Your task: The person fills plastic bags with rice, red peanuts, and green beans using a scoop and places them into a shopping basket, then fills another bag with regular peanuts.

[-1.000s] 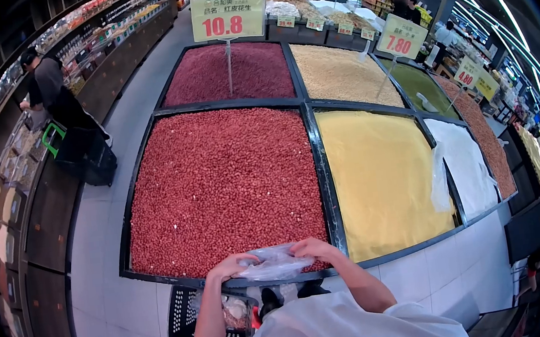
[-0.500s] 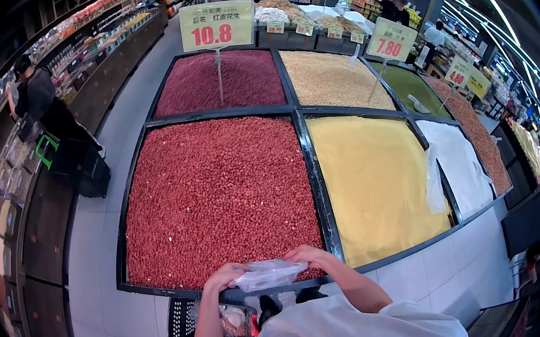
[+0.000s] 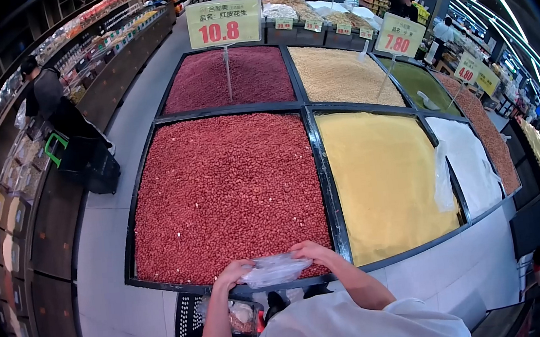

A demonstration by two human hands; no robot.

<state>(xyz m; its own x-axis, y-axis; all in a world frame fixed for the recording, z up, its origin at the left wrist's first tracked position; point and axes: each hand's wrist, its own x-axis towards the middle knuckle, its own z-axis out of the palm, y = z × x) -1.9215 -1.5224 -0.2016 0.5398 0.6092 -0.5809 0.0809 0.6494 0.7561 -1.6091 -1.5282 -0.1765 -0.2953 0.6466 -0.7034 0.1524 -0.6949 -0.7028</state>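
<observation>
Two bare hands: your left hand (image 3: 232, 274) has one end of the crumpled clear plastic bag (image 3: 275, 270) pinched, your right hand (image 3: 313, 253) has the other.
Bag: held sideways between your hands, right over the near edge of the peanut bin.
Basket: black perforated plastic basket (image 3: 187, 322) below your left forearm, with clear-wrapped goods (image 3: 241, 316) inside.
Peanuts: big black-framed square bin of red peanuts (image 3: 226, 193), just past your hands.
Yellow stuff: smooth yellow heap (image 3: 383, 183) in the bin to the right, white heap (image 3: 470, 164) beyond that.
Back row: dark purple-red heap (image 3: 234, 73) behind the peanuts, beige heap (image 3: 342, 75) beside it.
Signs: yellow 10.8 price sign (image 3: 225, 23) stands over the dark heap, yellow 7.80 price sign (image 3: 401, 35) farther right.
Aisle: person in dark clothes (image 3: 52, 99) off left, by a black cart with a green handle (image 3: 88, 164).
</observation>
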